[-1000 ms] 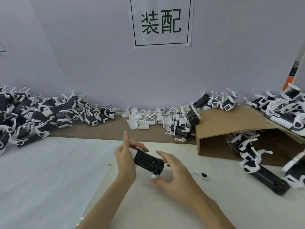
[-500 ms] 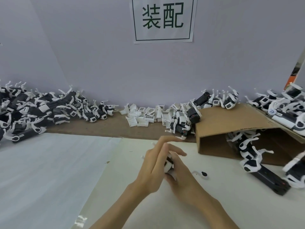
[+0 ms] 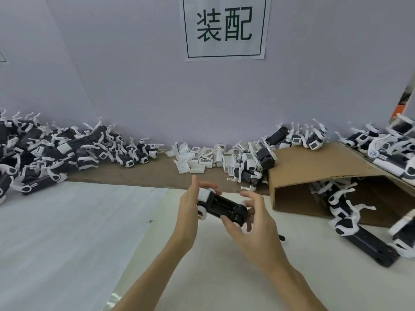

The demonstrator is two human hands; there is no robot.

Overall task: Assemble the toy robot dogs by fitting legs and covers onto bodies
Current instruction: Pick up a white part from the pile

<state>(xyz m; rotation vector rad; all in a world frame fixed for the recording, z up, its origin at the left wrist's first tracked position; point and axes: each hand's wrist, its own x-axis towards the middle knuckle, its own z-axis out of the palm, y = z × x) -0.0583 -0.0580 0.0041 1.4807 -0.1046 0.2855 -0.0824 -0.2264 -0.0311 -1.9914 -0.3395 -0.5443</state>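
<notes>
The left hand (image 3: 188, 205) curls its fingers round the white end of the black dog body (image 3: 221, 206), holding it above the table (image 3: 224, 265), probably to steady it. The right hand (image 3: 253, 225) pinches the other end, perhaps seating a part. White covers (image 3: 199, 161) lie well behind, by the wall.

Left hand (image 3: 187, 208) gripping black toy dog body (image 3: 221, 207) at white end, above white table (image 3: 67, 232). Right hand (image 3: 253, 227) pinching other end. Loose covers (image 3: 199, 161) at wall, cardboard box (image 3: 314, 173) right, assembled dogs (image 3: 56, 151) piled left.
</notes>
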